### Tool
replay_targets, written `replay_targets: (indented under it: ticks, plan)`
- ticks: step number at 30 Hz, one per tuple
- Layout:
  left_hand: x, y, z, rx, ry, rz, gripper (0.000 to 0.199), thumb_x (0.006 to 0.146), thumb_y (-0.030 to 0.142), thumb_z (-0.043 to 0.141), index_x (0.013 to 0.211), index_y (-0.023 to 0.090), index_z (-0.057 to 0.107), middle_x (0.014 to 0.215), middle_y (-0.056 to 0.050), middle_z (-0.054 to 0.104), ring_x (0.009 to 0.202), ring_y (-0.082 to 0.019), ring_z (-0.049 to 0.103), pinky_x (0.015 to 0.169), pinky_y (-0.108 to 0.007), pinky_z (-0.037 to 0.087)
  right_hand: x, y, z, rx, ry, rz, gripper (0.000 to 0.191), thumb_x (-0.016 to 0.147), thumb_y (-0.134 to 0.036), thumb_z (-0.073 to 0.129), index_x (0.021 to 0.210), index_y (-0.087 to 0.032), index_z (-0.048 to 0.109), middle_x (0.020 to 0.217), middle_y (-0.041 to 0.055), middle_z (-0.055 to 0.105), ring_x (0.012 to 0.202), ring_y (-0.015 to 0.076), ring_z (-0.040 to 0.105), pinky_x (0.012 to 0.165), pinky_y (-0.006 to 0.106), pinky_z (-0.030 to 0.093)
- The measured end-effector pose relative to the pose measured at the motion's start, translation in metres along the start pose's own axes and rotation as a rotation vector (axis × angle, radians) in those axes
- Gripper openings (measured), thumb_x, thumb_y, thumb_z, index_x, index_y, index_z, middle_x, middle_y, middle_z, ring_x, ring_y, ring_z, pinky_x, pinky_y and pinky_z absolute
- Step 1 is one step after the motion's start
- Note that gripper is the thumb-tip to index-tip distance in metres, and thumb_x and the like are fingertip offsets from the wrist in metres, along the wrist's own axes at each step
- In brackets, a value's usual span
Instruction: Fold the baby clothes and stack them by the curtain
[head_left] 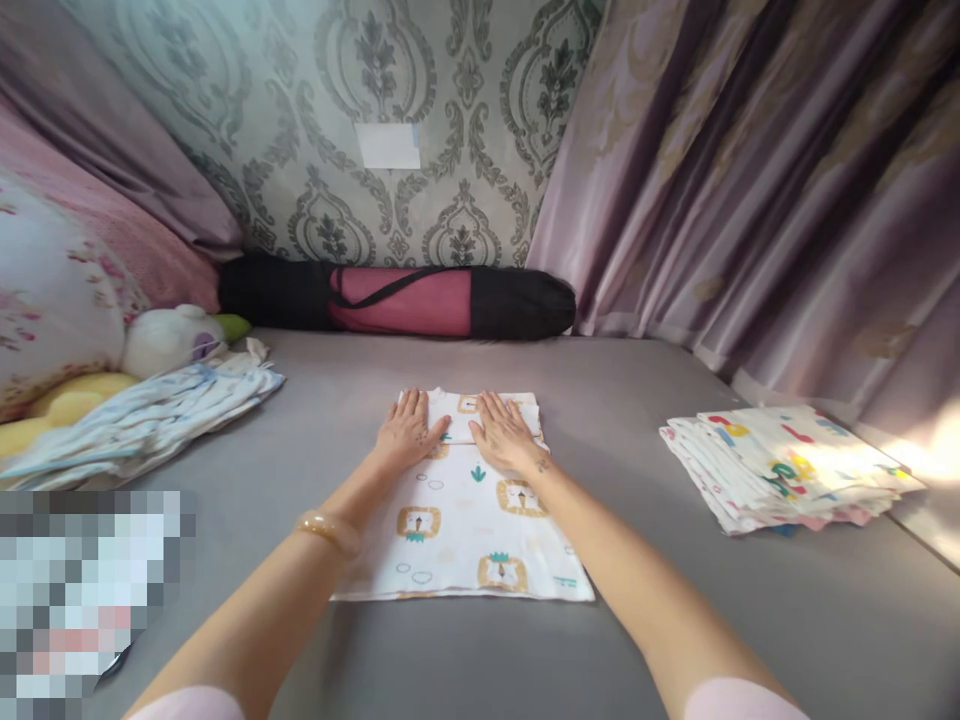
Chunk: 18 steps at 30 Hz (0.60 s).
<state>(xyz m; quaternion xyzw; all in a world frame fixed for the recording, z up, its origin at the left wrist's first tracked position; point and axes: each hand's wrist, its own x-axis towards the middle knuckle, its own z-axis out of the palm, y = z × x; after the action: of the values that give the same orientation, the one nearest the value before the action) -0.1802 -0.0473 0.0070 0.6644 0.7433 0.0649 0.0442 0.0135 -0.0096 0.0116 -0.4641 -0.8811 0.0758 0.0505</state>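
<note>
A white cloth printed with tan lion faces and green leaves lies spread flat in front of me, its far end doubled over into a band. My left hand rests palm down on the left part of that band, fingers stretched away from me. Beside it, my right hand presses flat on the right part, its fingers also extended. The two thumbs point toward each other with a gap of cloth between them. Neither hand grips anything. A beige bangle circles my left wrist.
The cloth lies on a grey bed surface. At right is a stack of folded printed cloths; at left, a rumpled blue-and-white cloth beside plush toys. A black-and-pink roll bag lies along the wall. Curtains hang on both sides.
</note>
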Motion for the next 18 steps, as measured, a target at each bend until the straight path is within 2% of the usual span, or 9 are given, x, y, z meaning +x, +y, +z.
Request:
replay_targets:
  ticks: [4, 8, 13, 16, 18]
  plan:
    - [-0.003, 0.0, -0.001, -0.026, 0.022, -0.04, 0.085, 0.091, 0.064, 0.027, 0.149, 0.002, 0.029, 0.157, -0.019, 0.024, 0.146, -0.036, 0.017, 0.115, -0.048, 0.023, -0.008, 0.01, -0.004, -0.037, 0.03, 0.084, 0.07, 0.099, -0.045, 0.02, 0.152, 0.001, 0.02, 0.159, 0.0165, 0.016, 0.148, 0.0255, 0.011, 0.119, 0.042, 0.003]
    - [-0.003, 0.0, -0.001, -0.044, 0.013, -0.049, 0.087, 0.09, 0.066, 0.025, 0.149, 0.002, 0.028, 0.158, -0.019, 0.022, 0.146, -0.036, 0.018, 0.115, -0.047, 0.023, -0.015, 0.021, -0.006, -0.044, 0.047, 0.225, 0.074, 0.098, -0.049, 0.022, 0.15, 0.004, 0.022, 0.158, 0.0212, 0.016, 0.147, 0.0305, 0.012, 0.119, 0.044, 0.007]
    - [0.002, -0.005, -0.001, -0.068, -0.024, -0.034, 0.09, 0.09, 0.068, 0.024, 0.15, 0.001, 0.024, 0.159, -0.019, 0.018, 0.147, -0.036, 0.014, 0.117, -0.047, 0.019, -0.02, 0.033, -0.006, 0.005, 0.072, 0.291, 0.074, 0.098, -0.048, 0.023, 0.15, 0.005, 0.024, 0.158, 0.0227, 0.016, 0.147, 0.0322, 0.013, 0.118, 0.042, 0.015]
    - [0.005, -0.01, -0.007, -0.07, -0.102, -0.019, 0.091, 0.09, 0.07, 0.021, 0.151, 0.001, 0.025, 0.158, -0.021, 0.018, 0.146, -0.038, 0.016, 0.115, -0.051, 0.022, -0.02, 0.039, -0.012, 0.041, 0.039, 0.326, 0.07, 0.099, -0.045, 0.019, 0.15, 0.003, 0.026, 0.158, 0.0232, 0.016, 0.146, 0.0322, 0.015, 0.117, 0.042, 0.017]
    - [0.005, -0.009, -0.011, -0.017, -0.052, 0.028, 0.084, 0.093, 0.066, 0.021, 0.149, 0.005, 0.031, 0.157, -0.021, 0.023, 0.146, -0.038, 0.016, 0.115, -0.054, 0.019, -0.019, 0.041, -0.018, 0.051, 0.025, 0.31, 0.068, 0.1, -0.045, 0.016, 0.151, -0.001, 0.026, 0.158, 0.021, 0.016, 0.147, 0.0306, 0.013, 0.118, 0.045, 0.015]
